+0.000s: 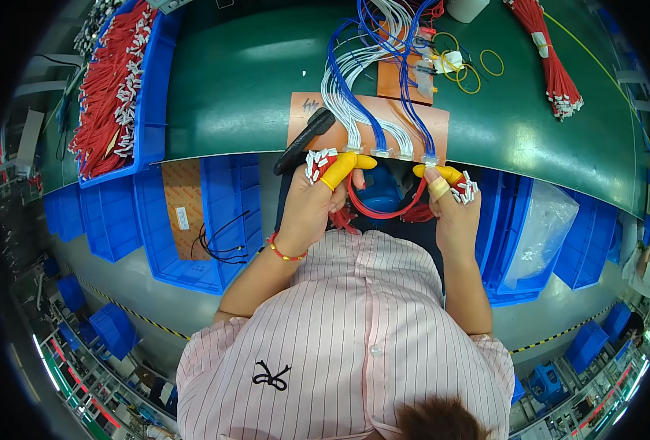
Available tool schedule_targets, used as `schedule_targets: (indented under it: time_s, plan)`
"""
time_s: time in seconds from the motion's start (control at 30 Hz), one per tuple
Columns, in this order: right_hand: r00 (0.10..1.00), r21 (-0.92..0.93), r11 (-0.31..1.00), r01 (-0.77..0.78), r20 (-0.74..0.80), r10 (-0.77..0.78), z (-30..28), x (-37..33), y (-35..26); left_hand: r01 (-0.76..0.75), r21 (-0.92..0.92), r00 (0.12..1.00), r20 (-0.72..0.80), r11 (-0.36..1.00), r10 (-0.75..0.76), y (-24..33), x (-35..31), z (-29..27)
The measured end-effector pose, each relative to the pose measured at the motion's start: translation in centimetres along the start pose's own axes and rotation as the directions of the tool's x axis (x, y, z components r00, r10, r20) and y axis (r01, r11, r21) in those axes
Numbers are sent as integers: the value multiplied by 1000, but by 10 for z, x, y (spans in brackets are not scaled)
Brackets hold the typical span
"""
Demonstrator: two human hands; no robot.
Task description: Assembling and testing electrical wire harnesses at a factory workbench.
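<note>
My left hand point(314, 196) and my right hand point(454, 213) are at the table's near edge, with yellow finger covers on some fingers. Each hand is closed round a bundle of red wires with white ends; the left bundle point(319, 164) and the right bundle point(466, 189) stick out past the fingers. Between the hands a few red wires hang in a loop point(380, 215). My fingertips are at a row of small pale connectors point(381, 153) on the edge of an orange board point(442, 128). White wires point(351, 88) and blue wires point(369, 114) run from the connectors.
A blue bin point(156, 88) of red wires stands at the left of the green table point(244, 81). A black curved strap-like piece point(310, 136) lies by the board. Yellow rubber bands point(492, 63) and a tied red wire bundle point(552, 73) lie right. Blue crates point(186, 271) stand below.
</note>
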State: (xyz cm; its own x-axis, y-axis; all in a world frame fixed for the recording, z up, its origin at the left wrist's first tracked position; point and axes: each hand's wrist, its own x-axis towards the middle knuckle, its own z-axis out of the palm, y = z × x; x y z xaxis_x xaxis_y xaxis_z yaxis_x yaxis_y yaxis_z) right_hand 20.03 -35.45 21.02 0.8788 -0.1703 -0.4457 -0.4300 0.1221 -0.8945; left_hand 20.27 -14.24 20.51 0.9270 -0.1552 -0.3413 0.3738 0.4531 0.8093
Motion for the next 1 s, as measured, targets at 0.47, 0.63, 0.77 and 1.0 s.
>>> schedule_targets:
  time_s: [0.47,0.63,0.77,1.0]
  plan:
    - [999,96,995,-33,42,29,4,1,-10,42,-18,999,9,999,-42,-3,-6,-7]
    - [984,393,908,-146,155,91,9,1,-9,50,10,999,-12,999,-50,-3,-5,-4]
    - [985,472,865,-169,117,129,15,-2,-3,54,3,998,-12,999,-54,-3,-5,-2]
    - [988,254,959,-121,128,91,-18,3,-9,53,40,998,-21,998,-52,8,-7,8]
